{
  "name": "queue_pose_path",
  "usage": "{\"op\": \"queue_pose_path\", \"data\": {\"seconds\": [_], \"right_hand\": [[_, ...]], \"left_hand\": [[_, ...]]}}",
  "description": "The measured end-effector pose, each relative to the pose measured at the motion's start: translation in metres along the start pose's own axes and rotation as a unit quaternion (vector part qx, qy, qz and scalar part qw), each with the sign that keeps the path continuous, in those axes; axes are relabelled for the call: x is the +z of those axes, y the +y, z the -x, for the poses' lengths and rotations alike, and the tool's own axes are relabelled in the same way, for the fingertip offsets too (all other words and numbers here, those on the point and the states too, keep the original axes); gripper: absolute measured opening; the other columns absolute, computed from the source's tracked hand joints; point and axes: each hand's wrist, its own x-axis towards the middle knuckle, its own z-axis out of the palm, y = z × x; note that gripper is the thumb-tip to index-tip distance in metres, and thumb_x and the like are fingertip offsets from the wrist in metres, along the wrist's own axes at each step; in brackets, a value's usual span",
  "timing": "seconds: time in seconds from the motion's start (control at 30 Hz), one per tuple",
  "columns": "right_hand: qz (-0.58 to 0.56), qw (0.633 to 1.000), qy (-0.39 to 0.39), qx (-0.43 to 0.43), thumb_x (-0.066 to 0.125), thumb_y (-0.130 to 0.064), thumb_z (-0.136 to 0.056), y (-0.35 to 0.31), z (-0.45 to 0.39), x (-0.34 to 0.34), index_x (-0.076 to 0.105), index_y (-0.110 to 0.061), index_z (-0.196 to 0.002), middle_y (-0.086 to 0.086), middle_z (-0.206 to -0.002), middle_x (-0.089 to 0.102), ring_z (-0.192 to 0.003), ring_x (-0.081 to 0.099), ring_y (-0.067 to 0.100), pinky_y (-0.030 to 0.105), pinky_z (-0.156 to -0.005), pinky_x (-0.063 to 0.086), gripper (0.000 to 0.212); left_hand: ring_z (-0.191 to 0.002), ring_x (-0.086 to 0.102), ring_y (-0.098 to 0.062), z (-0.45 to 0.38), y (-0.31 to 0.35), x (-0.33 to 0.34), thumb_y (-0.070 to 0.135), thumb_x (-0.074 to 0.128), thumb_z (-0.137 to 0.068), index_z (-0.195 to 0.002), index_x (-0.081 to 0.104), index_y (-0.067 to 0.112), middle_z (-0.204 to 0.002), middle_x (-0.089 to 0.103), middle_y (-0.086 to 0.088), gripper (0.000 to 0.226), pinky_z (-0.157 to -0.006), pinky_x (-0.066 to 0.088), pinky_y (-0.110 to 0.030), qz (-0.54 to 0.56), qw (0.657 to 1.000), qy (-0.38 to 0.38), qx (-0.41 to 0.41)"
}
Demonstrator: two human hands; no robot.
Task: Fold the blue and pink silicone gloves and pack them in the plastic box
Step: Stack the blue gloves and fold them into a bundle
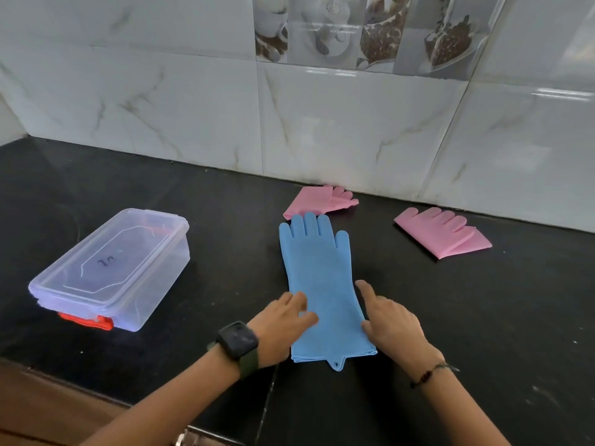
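Your left hand lies palm down on the lower left part of the blue glove, fingers spread flat and pointing up and to the right, thumb stretched across the silicone; it presses rather than grips and has hold of nothing. The forearm comes in from the bottom left corner, with a dark watch on the wrist. Your right hand rests at the glove's right edge, index finger extended and pointing away from you along that edge, the other fingers curled loosely and the thumb touching the cuff area; it is not closed around anything either. A thin beaded bracelet sits on that wrist, and the forearm enters from the bottom right.

The blue glove lies flat and lengthwise on the black surface, fingers toward the tiled wall, cuff toward you with a small hanging tab at its lower edge. It looks like more than one layer at the cuff, though you cannot tell for sure whether that is a second glove.

Two pink gloves lie beyond it: one pink glove just past the blue fingertips near the wall, the other pink glove well off to the right, each appearing folded over.

The plastic box stands to your left, well apart from the gloves, its clear lid on and an orange clasp at the near end.
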Motion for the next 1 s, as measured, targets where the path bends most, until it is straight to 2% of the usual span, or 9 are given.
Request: {"op": "queue_pose_path", "data": {"seconds": [0.2,0.3,0.43,0.53,0.6,0.73,0.87,0.93,1.0], "right_hand": [[0.150,0.940,0.006,-0.307,0.053,-0.010,-0.082,0.043,0.013,0.009,0.038,-0.036,-0.133,0.001,-0.150,0.030,-0.135,0.033,0.024,0.030,-0.096,0.049,0.059],[0.167,0.900,0.066,-0.397,0.072,-0.022,-0.068,0.055,0.010,0.009,0.062,-0.032,-0.111,-0.001,-0.131,0.060,-0.122,0.057,0.021,0.024,-0.087,0.056,0.046],[0.165,0.862,0.145,-0.458,0.073,-0.022,-0.071,0.055,0.003,0.011,0.071,-0.024,-0.094,-0.005,-0.115,0.070,-0.112,0.064,0.019,0.025,-0.089,0.055,0.022],[-0.021,0.902,0.157,-0.401,0.066,-0.005,-0.077,0.052,0.000,0.019,0.070,-0.014,-0.090,-0.002,-0.104,0.072,-0.103,0.066,0.019,0.030,-0.085,0.057,0.016],[-0.168,0.925,0.149,-0.307,0.058,0.001,-0.082,0.046,-0.007,0.019,0.068,-0.010,-0.092,0.002,-0.093,0.071,-0.089,0.067,0.017,0.034,-0.076,0.056,0.018],[-0.338,0.910,0.170,-0.171,0.054,-0.003,-0.090,0.022,-0.037,0.002,0.057,-0.014,-0.074,-0.005,-0.061,0.057,-0.051,0.051,0.005,0.011,-0.050,0.039,0.020],[-0.337,0.922,0.187,-0.047,0.052,-0.011,-0.090,-0.002,-0.081,-0.001,0.051,-0.010,-0.075,0.001,-0.060,0.053,-0.049,0.043,0.010,0.021,-0.048,0.034,0.015],[-0.303,0.936,0.177,0.012,0.050,-0.014,-0.088,-0.008,-0.094,0.002,0.047,-0.015,-0.075,0.000,-0.062,0.054,-0.054,0.048,0.016,0.028,-0.050,0.034,0.013],[-0.283,0.941,0.176,0.056,0.047,-0.016,-0.086,-0.012,-0.102,0.005,0.044,-0.017,-0.075,-0.002,-0.061,0.051,-0.055,0.048,0.017,0.028,-0.049,0.034,0.012]], "left_hand": [[-0.102,0.062,-0.016,0.022,-0.011,0.009,0.011,0.062,-0.070,-0.106,0.064,0.015,-0.109,0.065,0.001,0.036,-0.091,0.051,-0.020,-0.073,0.972,0.060,0.218],[-0.087,0.067,-0.004,0.022,-0.013,0.019,0.025,0.073,-0.060,-0.091,0.073,0.023,-0.091,0.070,0.013,0.031,-0.081,0.053,-0.012,-0.119,0.962,0.088,0.231],[-0.087,0.069,-0.008,0.020,-0.010,0.027,0.017,0.060,-0.076,-0.089,0.073,0.022,-0.090,0.071,0.010,0.019,-0.081,0.054,-0.015,-0.063,0.962,0.148,0.220],[-0.093,0.065,-0.008,0.021,-0.010,0.026,0.014,0.045,-0.083,-0.092,0.070,0.020,-0.097,0.070,0.008,0.026,-0.088,0.050,-0.016,-0.003,0.971,0.169,0.170],[-0.095,0.060,-0.013,0.016,-0.008,0.027,0.006,0.042,-0.091,-0.098,0.064,0.013,-0.102,0.066,-0.001,0.024,-0.088,0.047,-0.019,0.208,0.957,0.182,0.083],[-0.077,0.059,-0.009,-0.007,-0.012,0.011,0.011,0.037,-0.099,-0.096,0.054,0.025,-0.090,0.063,0.003,0.023,-0.074,0.048,-0.023,0.526,0.800,0.246,-0.150],[-0.082,0.061,-0.007,-0.046,-0.022,-0.008,0.036,0.035,-0.098,-0.096,0.047,0.031,-0.095,0.059,0.004,0.013,-0.072,0.054,-0.025,0.665,0.645,0.287,-0.245],[-0.083,0.059,-0.008,-0.061,-0.025,-0.012,0.041,0.042,-0.095,-0.113,0.036,0.032,-0.093,0.057,0.006,0.021,-0.075,0.049,-0.025,0.676,0.636,0.251,-0.276],[-0.085,0.063,-0.014,-0.073,-0.030,-0.009,0.020,0.054,-0.092,-0.132,0.021,0.026,-0.095,0.062,0.002,0.053,-0.076,0.051,-0.027,0.603,0.712,0.217,-0.289]]}}
